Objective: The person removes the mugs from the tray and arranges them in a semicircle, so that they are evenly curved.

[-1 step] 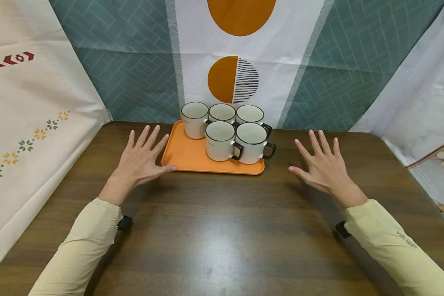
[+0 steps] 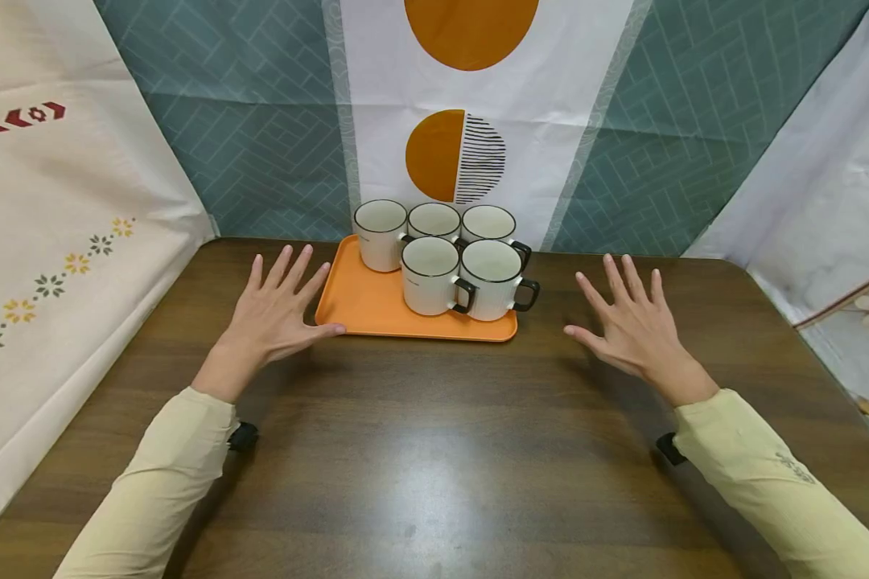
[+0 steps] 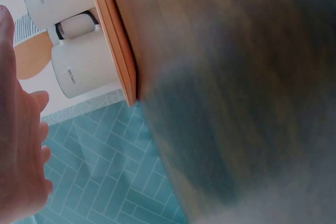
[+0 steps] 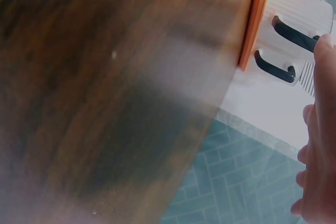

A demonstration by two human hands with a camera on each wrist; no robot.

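On the orange tray (image 2: 362, 301) stand five white mugs (image 2: 429, 288).

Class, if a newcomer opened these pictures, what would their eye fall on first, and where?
First, five white mugs clustered on an orange tray, near the far edge of the table in the head view. Next, the left grip and right grip, spread wide, to either side of the tray. Behind the mugs, orange shapes stand out on a white cloth.
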